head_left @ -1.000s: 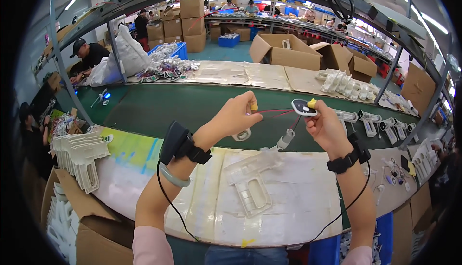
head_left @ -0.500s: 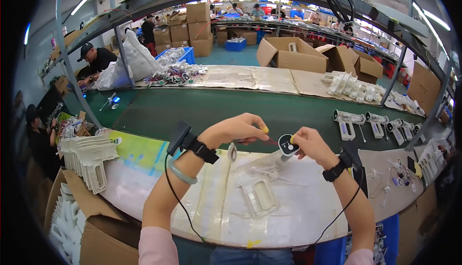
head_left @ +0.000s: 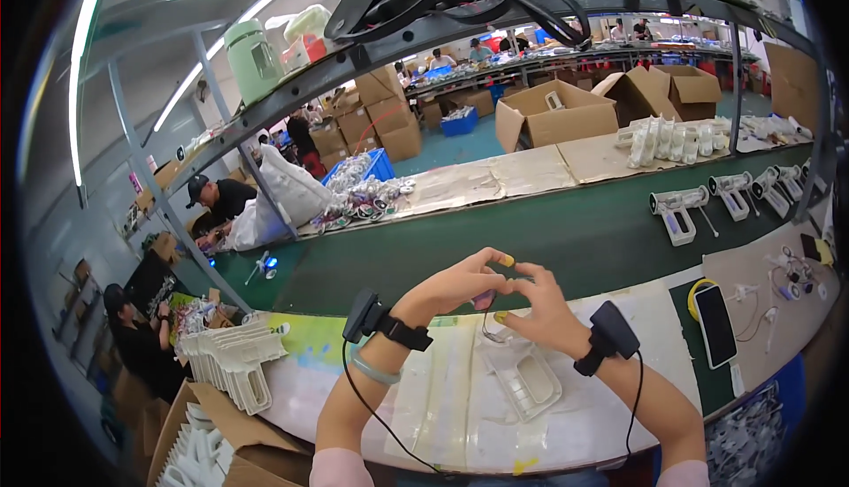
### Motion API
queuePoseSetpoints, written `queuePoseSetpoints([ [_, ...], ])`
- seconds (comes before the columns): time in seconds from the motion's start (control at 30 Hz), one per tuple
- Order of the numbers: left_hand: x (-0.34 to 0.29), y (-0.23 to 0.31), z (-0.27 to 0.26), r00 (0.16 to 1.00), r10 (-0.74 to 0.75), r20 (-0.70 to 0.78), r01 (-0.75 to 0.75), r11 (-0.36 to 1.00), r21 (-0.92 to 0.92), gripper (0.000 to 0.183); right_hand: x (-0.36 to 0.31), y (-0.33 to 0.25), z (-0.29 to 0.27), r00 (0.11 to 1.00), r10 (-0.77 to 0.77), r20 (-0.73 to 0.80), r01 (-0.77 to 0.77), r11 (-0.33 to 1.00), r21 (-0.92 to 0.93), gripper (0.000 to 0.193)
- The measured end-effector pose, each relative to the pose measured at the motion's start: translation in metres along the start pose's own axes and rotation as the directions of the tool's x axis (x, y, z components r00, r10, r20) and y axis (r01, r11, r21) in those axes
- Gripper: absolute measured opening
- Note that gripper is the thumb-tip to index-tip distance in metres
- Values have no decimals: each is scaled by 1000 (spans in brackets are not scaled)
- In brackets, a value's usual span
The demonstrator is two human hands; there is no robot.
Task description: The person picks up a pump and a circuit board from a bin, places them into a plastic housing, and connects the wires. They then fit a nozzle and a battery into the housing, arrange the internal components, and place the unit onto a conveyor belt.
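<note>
My left hand (head_left: 464, 285) and my right hand (head_left: 546, 310) meet above the workbench with fingers curled toward each other. Yellow covers show on a left fingertip and on my right thumb. A small dark-pink piece (head_left: 484, 300) peeks out under my left fingers, and a thin wire (head_left: 485, 324) hangs below it. What lies between the fingers is mostly hidden. Beneath my hands a white gun-shaped plastic housing half (head_left: 553, 390) lies hollow side up on the bench, its loop handle toward me. Both wrists carry black strapped devices with cables.
Stacked white housings (head_left: 232, 368) stand at left above a carton (head_left: 252, 431) of white parts. A green conveyor (head_left: 424, 261) crosses beyond, with assembled units (head_left: 676, 213) at right. A phone (head_left: 715, 326) lies right, beside small wired parts (head_left: 791, 279). A metal shelf frame (head_left: 371, 58) arches overhead.
My view has swung, shifting the scene. My hands have come together; the round black-faced part seen in my right hand is now hidden. The phone has come into plain view.
</note>
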State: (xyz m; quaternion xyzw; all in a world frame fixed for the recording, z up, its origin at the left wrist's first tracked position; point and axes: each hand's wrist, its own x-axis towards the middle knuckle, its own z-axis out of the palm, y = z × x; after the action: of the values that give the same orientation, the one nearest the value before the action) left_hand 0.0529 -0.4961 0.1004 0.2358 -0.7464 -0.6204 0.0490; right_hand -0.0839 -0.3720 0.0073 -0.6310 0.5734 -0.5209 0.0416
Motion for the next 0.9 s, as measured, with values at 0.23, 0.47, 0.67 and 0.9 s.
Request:
queuePoseSetpoints([
  [0.23,-6,3,-5,1000,-2,-7,1,999,-53,42,-3,6,7,997,43,-60,-37,995,96,18],
  [0.47,0,-38,-21,986,35,-164,-108,882,-459,29,-12,20,-9,967,220,-131,-239,959,-154,19],
  [0.67,-1,-75,0,975,-123,-183,-99,495,-863,29,-14,20,-27,933,360,-14,-359,926,-121,14],
  [0.9,14,-118,39,964,74,-256,-256,515,-818,45,-31,19,-11,968,238,-75,-195,910,365,22],
])
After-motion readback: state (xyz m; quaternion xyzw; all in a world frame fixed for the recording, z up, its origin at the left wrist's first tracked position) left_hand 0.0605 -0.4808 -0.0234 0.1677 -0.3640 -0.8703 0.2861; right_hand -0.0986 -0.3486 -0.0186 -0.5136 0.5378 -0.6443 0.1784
